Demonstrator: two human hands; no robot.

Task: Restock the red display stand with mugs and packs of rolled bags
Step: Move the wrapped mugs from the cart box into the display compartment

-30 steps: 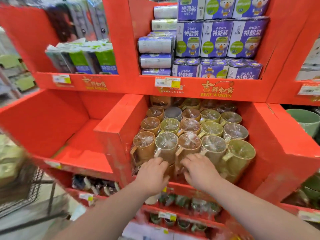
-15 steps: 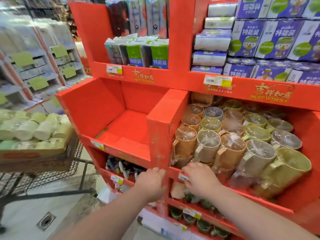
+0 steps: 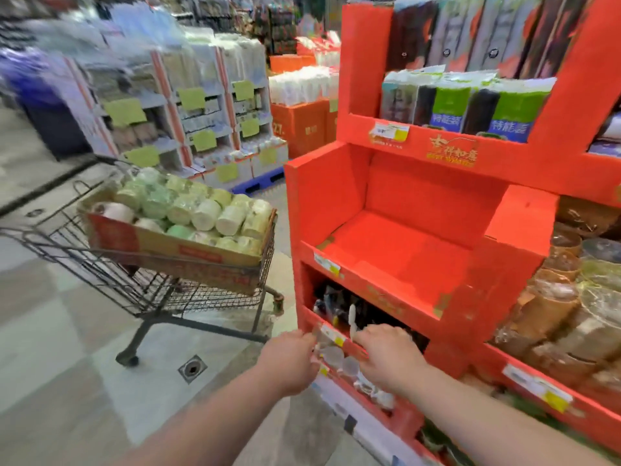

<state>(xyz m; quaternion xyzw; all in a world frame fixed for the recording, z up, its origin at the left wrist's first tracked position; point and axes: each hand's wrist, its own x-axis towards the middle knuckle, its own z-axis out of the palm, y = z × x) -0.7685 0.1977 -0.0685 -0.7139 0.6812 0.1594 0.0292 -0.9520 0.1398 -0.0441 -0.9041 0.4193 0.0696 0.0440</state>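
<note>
The red display stand (image 3: 420, 196) holds wrapped mugs (image 3: 568, 297) on its right side. A cart (image 3: 100, 274) of pale mugs (image 3: 208, 213) stands left of it. The left hand (image 3: 289, 361) and right hand (image 3: 386, 358) are low in front of it.

Bright, even store light; heavy motion blur smears the upper left, and wide-angle distortion bends the edges.

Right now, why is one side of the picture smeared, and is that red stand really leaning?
Head view: the aisle shelving at upper left is streaked by motion blur; the left hand and right hand are soft too. The red display stand is sharper, but leans outward, likely wide-angle distortion.
</note>
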